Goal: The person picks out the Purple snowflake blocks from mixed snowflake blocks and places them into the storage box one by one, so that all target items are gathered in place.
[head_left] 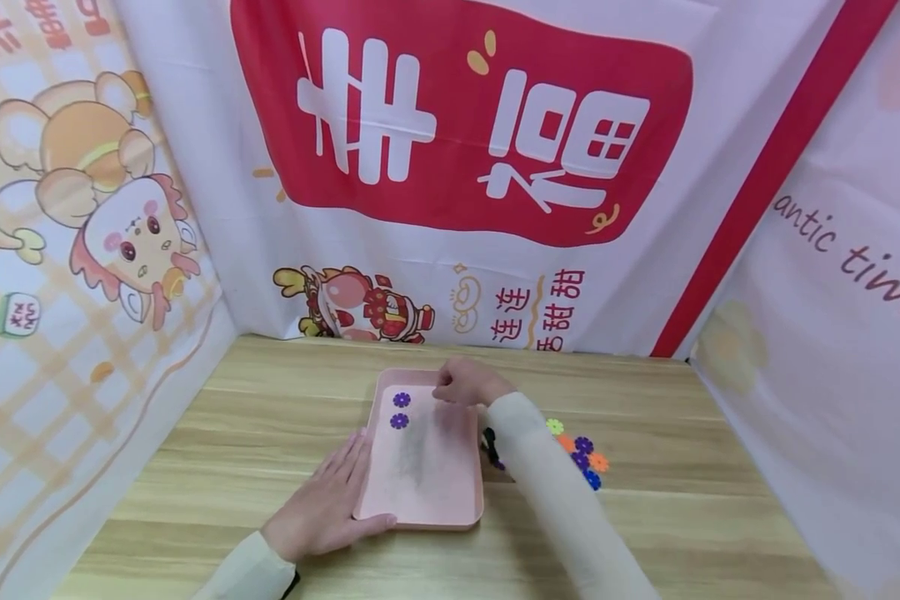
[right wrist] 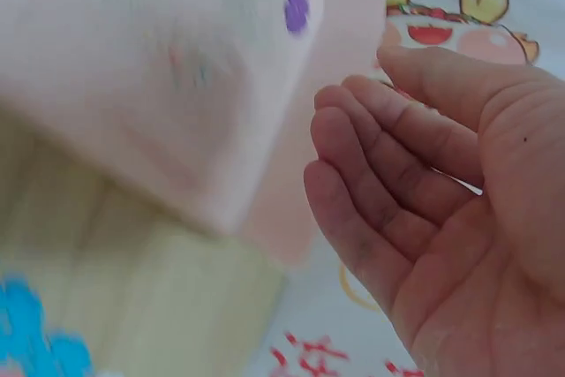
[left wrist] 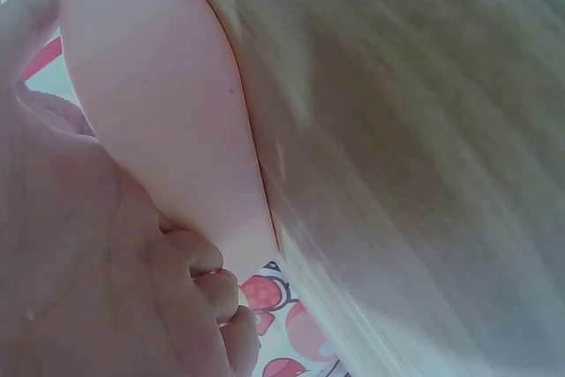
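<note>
A shallow pink tray (head_left: 427, 492) lies on the table, a greyish smudge or shadow on its floor. Two purple flower-shaped discs (head_left: 399, 421) sit in its far left part, one behind the other. Along the tray's left side rests my left hand (head_left: 322, 508), fingers extended and thumb at the near corner. The left wrist view shows that hand against the tray's outer wall (left wrist: 168, 86). Over the tray's far right corner is my right hand (head_left: 471, 383). In the right wrist view its fingers (right wrist: 371, 174) bend loosely, with nothing visible between them and the thumb.
Right of the tray, several flower-shaped discs (head_left: 583, 445) in green, orange, purple and blue lie grouped on the wooden table (head_left: 270, 417). A small dark object (head_left: 491, 446) is partly hidden by the right sleeve. Printed cloth (head_left: 457, 208) hangs behind the table and at both sides.
</note>
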{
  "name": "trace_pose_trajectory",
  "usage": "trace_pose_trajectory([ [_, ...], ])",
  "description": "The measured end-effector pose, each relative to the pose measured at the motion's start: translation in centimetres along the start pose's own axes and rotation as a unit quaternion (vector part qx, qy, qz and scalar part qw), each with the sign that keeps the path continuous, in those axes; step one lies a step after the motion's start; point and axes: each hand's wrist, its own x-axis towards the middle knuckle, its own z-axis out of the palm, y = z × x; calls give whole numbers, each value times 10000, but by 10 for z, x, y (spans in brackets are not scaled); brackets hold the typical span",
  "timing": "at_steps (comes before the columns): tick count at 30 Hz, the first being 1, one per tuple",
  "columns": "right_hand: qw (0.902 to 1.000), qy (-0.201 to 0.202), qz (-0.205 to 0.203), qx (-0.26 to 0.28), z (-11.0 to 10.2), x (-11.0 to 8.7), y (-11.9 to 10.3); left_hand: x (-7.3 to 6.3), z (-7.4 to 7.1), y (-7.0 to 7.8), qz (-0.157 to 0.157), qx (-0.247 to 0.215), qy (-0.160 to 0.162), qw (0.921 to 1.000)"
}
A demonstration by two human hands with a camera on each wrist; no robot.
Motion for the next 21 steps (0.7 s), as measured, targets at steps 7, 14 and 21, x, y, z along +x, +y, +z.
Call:
trace_pose_trajectory([
  [7,9973,-33,-464,-570,-38,-19,23,-1,1,-2,-1,-4,13,10000],
  [14,9952,-83,-547,-809,-62,-48,52,-2,2,-3,115,83,133,9998],
  [21,9929,-192,-503,-1065,-77,-78,80,-2,1,-3,78,102,95,9999],
])
